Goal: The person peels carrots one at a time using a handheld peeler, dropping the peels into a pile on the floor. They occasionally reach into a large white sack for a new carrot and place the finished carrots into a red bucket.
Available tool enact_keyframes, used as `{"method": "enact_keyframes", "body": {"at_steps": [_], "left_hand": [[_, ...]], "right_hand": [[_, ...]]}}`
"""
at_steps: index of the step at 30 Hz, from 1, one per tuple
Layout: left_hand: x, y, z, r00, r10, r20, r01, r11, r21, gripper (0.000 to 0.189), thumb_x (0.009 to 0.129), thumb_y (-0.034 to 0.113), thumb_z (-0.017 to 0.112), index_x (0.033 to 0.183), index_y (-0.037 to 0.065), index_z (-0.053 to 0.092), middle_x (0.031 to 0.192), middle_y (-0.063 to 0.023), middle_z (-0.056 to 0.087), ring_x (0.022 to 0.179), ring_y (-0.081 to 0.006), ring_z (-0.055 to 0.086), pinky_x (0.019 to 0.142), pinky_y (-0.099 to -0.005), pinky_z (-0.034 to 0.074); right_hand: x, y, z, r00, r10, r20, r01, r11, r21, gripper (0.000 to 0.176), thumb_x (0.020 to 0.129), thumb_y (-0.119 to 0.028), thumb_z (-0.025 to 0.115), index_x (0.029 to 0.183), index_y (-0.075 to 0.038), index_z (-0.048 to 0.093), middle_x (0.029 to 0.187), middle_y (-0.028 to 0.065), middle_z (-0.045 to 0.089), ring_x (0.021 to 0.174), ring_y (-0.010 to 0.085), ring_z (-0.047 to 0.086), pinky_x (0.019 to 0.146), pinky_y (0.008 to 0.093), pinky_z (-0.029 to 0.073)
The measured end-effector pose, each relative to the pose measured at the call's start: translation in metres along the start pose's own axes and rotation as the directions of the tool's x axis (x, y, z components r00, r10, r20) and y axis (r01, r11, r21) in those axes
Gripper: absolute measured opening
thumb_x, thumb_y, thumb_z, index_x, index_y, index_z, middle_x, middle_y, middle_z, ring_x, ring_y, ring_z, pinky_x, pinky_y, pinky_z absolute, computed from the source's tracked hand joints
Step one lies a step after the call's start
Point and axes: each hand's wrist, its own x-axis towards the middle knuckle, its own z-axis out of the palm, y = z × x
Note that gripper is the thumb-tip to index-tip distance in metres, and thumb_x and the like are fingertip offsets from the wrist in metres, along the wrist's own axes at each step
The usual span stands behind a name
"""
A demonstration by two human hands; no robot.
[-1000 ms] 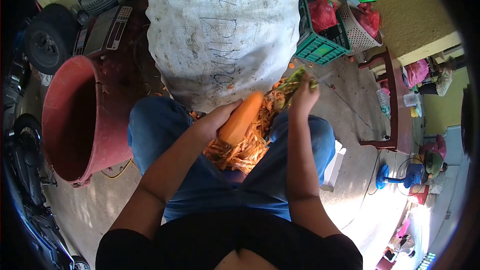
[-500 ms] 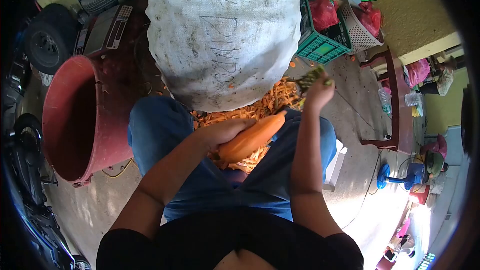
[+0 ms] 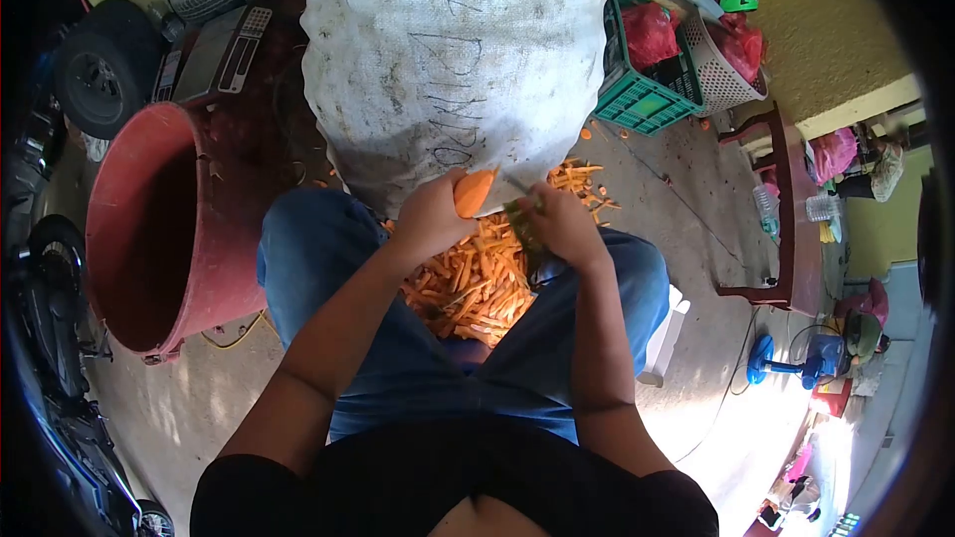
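Observation:
My left hand (image 3: pixel 435 214) is wrapped around a large orange carrot (image 3: pixel 476 193), whose tapered end points up and away from me. Close to its right, my right hand (image 3: pixel 567 227) grips what looks like a knife (image 3: pixel 521 224) with a green patterned grip. A thin dark edge shows near the carrot's tip; whether it touches cannot be made out. Below both hands, between my knees, lies a heap of orange carrot strips (image 3: pixel 477 288). A big, soiled white woven sack (image 3: pixel 448 70) with handwriting stands just beyond the heap.
A deep red tub (image 3: pixel 234 229) stands by my left knee. Beyond the sack's right side are a green crate (image 3: pixel 652 111) and a white perforated basket (image 3: pixel 714 75) with red bags. Farther right are a wooden bench (image 3: pixel 796 209) and a blue fan (image 3: pixel 806 368).
The carrot has moved up toward the sack and now points away from me. My right hand has come down and left, bringing the knife near the carrot's tip.

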Motion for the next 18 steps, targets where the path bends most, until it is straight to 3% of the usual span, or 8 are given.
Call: {"method": "enact_keyframes", "body": {"at_steps": [3,9,11,12,14,15,16,18], "left_hand": [[0.000,0.003,0.004,0.996,0.006,-0.092,-0.005,1.000,0.005,0.038,0.056,0.013,0.061,0.090,0.004,0.049,0.074,-0.0164,0.056,0.074,-0.0321,0.054,0.063,-0.0375,0.043],[-0.005,0.008,0.002,0.990,0.132,-0.053,-0.128,0.989,0.068,0.035,0.056,0.015,0.062,0.088,0.005,0.050,0.073,-0.0150,0.056,0.071,-0.0329,0.053,0.062,-0.0378,0.043],[-0.007,0.014,-0.004,0.988,0.125,0.091,-0.125,0.992,-0.008,0.035,0.055,0.016,0.063,0.087,0.006,0.050,0.075,-0.0145,0.055,0.073,-0.0325,0.053,0.063,-0.0381,0.042],[-0.010,0.018,-0.005,0.988,0.127,0.092,-0.127,0.992,-0.010,0.035,0.055,0.016,0.063,0.087,0.006,0.050,0.075,-0.0145,0.055,0.073,-0.0325,0.053,0.063,-0.0381,0.042],[-0.021,0.026,-0.004,0.880,0.430,0.200,-0.430,0.902,-0.045,0.029,0.057,0.011,0.062,0.083,0.005,0.051,0.074,-0.0126,0.055,0.070,-0.0292,0.054,0.060,-0.0333,0.041],[-0.025,0.032,-0.002,0.847,0.493,0.199,-0.452,0.865,-0.219,0.028,0.057,0.008,0.065,0.080,0.006,0.049,0.073,-0.0095,0.053,0.071,-0.0250,0.053,0.061,-0.0314,0.040],[-0.025,0.035,0.000,0.841,0.501,0.204,-0.458,0.860,-0.223,0.028,0.057,0.008,0.065,0.080,0.006,0.049,0.073,-0.0095,0.053,0.071,-0.0250,0.053,0.061,-0.0314,0.040],[-0.028,0.038,0.001,0.855,0.505,0.118,-0.401,0.789,-0.466,0.029,0.058,0.006,0.066,0.080,0.006,0.048,0.074,-0.0064,0.052,0.070,-0.0211,0.051,0.064,-0.0298,0.040]], "right_hand": [[-0.001,-0.012,0.013,0.991,-0.069,0.118,0.070,0.998,-0.005,0.014,0.074,-0.017,0.051,0.079,-0.004,0.051,0.067,0.0198,0.054,0.066,0.0373,0.052,0.058,0.0427,0.040],[0.000,-0.008,0.026,0.999,-0.035,0.032,0.038,0.997,-0.073,0.017,0.071,-0.017,0.053,0.076,-0.002,0.048,0.068,0.0203,0.054,0.067,0.0379,0.052,0.059,0.0436,0.041],[0.004,0.006,0.034,0.993,-0.106,-0.054,0.104,0.994,-0.039,0.018,0.070,-0.018,0.053,0.077,-0.002,0.049,0.070,0.0211,0.054,0.067,0.0378,0.053,0.060,0.0437,0.042],[0.007,0.014,0.037,0.993,-0.105,-0.055,0.102,0.994,-0.041,0.018,0.070,-0.018,0.053,0.077,-0.002,0.049,0.070,0.0211,0.054,0.067,0.0378,0.053,0.060,0.0437,0.042],[0.015,0.034,0.043,0.962,0.252,-0.106,-0.260,0.963,-0.075,0.018,0.069,-0.017,0.052,0.079,-0.002,0.051,0.073,0.0206,0.056,0.069,0.0370,0.054,0.062,0.0428,0.043],[0.016,0.042,0.044,0.973,0.203,-0.106,-0.213,0.972,-0.097,0.020,0.070,-0.019,0.051,0.081,-0.001,0.053,0.075,0.0198,0.056,0.072,0.0369,0.054,0.063,0.0419,0.043],[0.017,0.048,0.048,0.971,0.209,-0.115,-0.220,0.970,-0.098,0.020,0.070,-0.019,0.051,0.081,-0.001,0.053,0.075,0.0198,0.056,0.072,0.0369,0.054,0.063,0.0419,0.043],[0.016,0.050,0.058,0.998,0.063,0.025,-0.064,0.997,0.052,0.022,0.070,-0.018,0.052,0.083,-0.001,0.054,0.072,0.0206,0.056,0.070,0.0355,0.055,0.063,0.0399,0.044]]}}
